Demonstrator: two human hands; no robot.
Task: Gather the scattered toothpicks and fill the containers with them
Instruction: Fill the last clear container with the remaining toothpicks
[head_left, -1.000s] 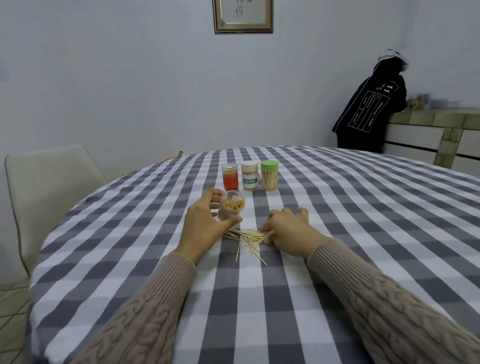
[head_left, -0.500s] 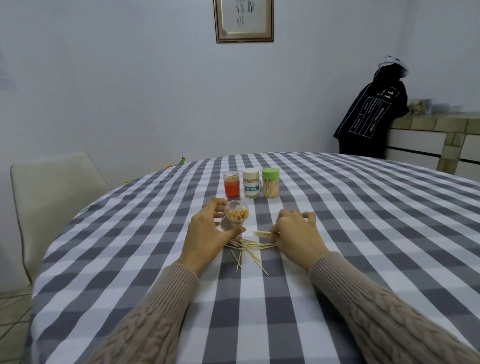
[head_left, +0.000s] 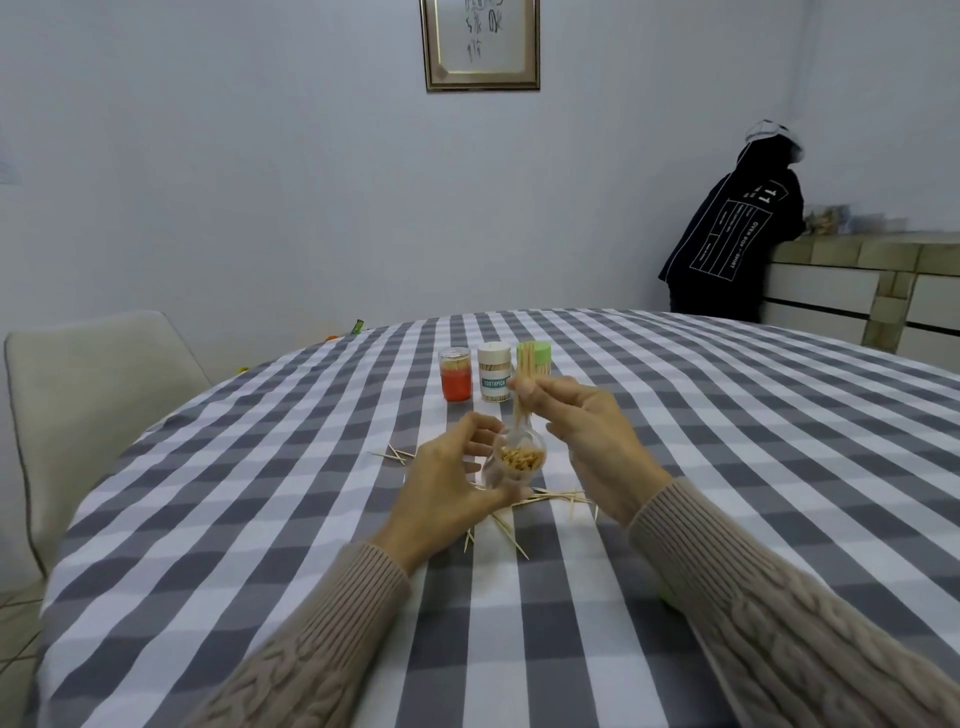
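On the table (head_left: 675, 467), under its grey-and-white checked cloth, three containers stand in a row toward the far edge. From the left these are an orange jar (head_left: 455, 375), a white-capped jar labelled toothpick (head_left: 494, 372), and a green-lidded jar (head_left: 535, 358) partly hidden behind a raised bundle. The orange jar shows sticks inside. How full the other two are cannot be made out.

Nearer the person, a few loose toothpicks (head_left: 396, 455) lie left of the hands. The left hand (head_left: 447, 493) has its fingers curled round a small clear container (head_left: 514, 462), held tilted with its open mouth toward the camera. It looks well filled, though not to the brim. Directly above its mouth, the right hand (head_left: 587, 441) pinches a bundle of toothpicks (head_left: 523, 384) upright, the lower ends just at or inside the rim. Which of the two is hard to tell.

Beneath and between the hands, more scattered toothpicks (head_left: 550, 500) lie on the cloth toward the near edge.

By my reading the job is well along but unfinished. One bundle is going in, and two small patches of sticks still wait to be gathered. The clear container's lid is not visible, and part of the scatter is hidden under the hands.
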